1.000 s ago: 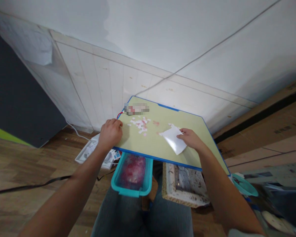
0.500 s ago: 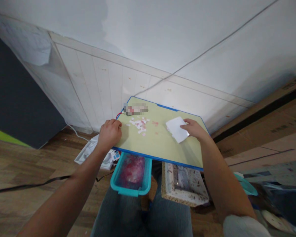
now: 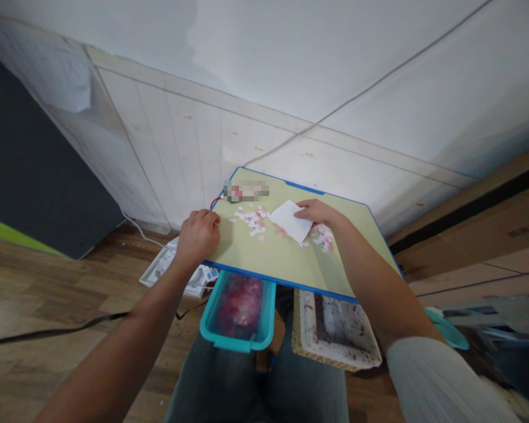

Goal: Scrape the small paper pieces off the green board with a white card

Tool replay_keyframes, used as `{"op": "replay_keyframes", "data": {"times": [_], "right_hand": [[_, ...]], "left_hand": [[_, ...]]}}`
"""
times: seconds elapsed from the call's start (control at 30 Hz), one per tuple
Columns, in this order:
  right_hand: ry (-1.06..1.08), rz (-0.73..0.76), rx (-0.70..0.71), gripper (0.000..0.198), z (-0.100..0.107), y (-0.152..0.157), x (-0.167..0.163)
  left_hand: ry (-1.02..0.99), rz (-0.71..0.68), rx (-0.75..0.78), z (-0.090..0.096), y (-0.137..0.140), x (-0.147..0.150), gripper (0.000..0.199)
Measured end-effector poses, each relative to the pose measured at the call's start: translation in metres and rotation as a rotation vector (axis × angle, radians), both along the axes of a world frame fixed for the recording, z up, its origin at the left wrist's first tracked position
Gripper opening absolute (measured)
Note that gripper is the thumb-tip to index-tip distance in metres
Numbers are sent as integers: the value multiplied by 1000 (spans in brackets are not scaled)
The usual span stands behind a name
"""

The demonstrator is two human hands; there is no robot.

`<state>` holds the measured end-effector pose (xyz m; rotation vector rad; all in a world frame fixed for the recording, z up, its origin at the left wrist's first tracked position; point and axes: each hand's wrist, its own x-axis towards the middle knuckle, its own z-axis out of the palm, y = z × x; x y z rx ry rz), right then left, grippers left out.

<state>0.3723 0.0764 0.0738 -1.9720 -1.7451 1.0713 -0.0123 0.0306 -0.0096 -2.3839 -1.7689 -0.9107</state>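
Paper (image 3: 291, 223) is pinched in the right hand (image 3: 316, 212), over the middle of the counter (image 3: 264, 261), with scraps (image 3: 253, 220) on both sides of it. The left hand (image 3: 198, 236) lies at the counter's left edge, fingers curled; whether it holds anything, I cannot tell. A blurred item (image 3: 247, 190) lies near the far left corner. Below the near edge are a tub (image 3: 271, 311) and a box (image 3: 306, 342)

Open lane on the surface's (image 3: 264, 261) near side!
Scraps (image 3: 254, 220) flank the card (image 3: 291, 222) midway; left hand (image 3: 200, 235) blocks the left edge, right forearm (image 3: 370, 270) bars the right, wall (image 3: 247, 88) closes the back.
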Motion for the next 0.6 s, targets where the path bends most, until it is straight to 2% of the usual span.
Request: {"op": "replay_keyframes", "data": {"times": [0.4, 0.6], "right_hand": [[-114, -9, 118, 37, -9, -86, -38], [-155, -52, 142, 33, -16, -107, -57]], "left_hand": [[22, 28, -45, 5, -5, 4, 26], [4, 35, -66, 9, -9, 5, 29]]}}
